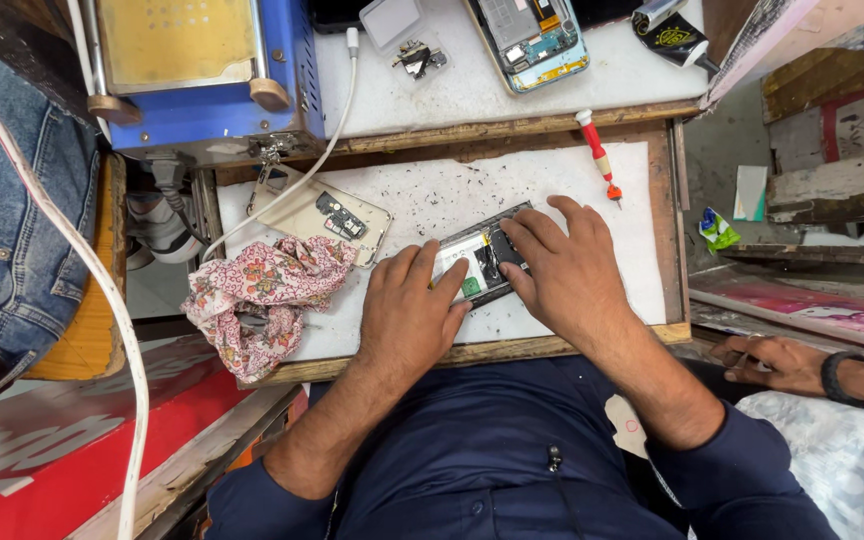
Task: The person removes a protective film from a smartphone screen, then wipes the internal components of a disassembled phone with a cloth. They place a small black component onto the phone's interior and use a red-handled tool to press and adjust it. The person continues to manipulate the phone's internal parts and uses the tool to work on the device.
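Near the desk's [552, 175] front edge, the left hand [407, 315] lies with fingers spread loosely, pressing on the opened phone [480, 262]. The right hand [567, 270] rests flat on the phone's other end, fingers splayed, gripping nothing. A floral cloth [262, 295] lies at the front left corner, a red screwdriver [599, 155] toward the back right.

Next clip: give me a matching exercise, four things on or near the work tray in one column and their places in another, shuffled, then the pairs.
Things:
1. opened phone
2. red-handled screwdriver
3. floral cloth
4. blue machine

Places:
A. bunched at the tray's near left corner
B. top left, above the tray
C. under the left hand and right hand
D. on the tray's far edge, right of centre

Pairs: 1-C, 2-D, 3-A, 4-B
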Action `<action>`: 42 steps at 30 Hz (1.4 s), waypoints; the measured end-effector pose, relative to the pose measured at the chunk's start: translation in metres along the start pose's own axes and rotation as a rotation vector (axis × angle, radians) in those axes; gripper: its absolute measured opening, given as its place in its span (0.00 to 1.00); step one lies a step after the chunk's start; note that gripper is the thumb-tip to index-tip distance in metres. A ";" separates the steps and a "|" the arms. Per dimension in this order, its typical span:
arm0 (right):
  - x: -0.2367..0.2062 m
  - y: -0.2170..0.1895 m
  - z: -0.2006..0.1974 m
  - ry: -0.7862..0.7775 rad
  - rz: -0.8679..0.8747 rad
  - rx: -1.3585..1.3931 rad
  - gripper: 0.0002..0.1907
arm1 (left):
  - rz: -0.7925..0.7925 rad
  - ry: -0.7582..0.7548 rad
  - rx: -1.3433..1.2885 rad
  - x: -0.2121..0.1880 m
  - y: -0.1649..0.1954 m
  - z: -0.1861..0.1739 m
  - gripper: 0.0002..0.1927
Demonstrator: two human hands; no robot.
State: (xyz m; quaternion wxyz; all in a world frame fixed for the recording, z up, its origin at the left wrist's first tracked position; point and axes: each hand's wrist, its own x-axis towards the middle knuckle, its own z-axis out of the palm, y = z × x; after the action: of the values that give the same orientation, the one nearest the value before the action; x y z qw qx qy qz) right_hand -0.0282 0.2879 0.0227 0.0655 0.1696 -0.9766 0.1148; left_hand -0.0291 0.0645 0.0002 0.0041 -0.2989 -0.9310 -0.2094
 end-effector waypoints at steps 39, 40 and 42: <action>-0.025 0.010 0.025 0.146 0.312 0.379 0.27 | -0.164 -0.180 -0.300 0.062 0.014 -0.017 0.20; -0.024 0.010 0.024 0.142 0.313 0.376 0.27 | -0.180 -0.178 -0.301 0.065 0.017 -0.015 0.18; -0.024 0.014 0.019 0.115 0.287 0.449 0.26 | -0.164 -0.132 -0.279 0.069 0.023 -0.012 0.15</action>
State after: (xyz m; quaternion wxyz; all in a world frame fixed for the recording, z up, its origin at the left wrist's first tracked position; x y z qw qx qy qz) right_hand -0.0124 0.3035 -0.0026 0.0646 0.0329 -0.9354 0.3461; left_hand -0.0740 0.1148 0.0287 -0.1157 -0.2328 -0.9124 -0.3162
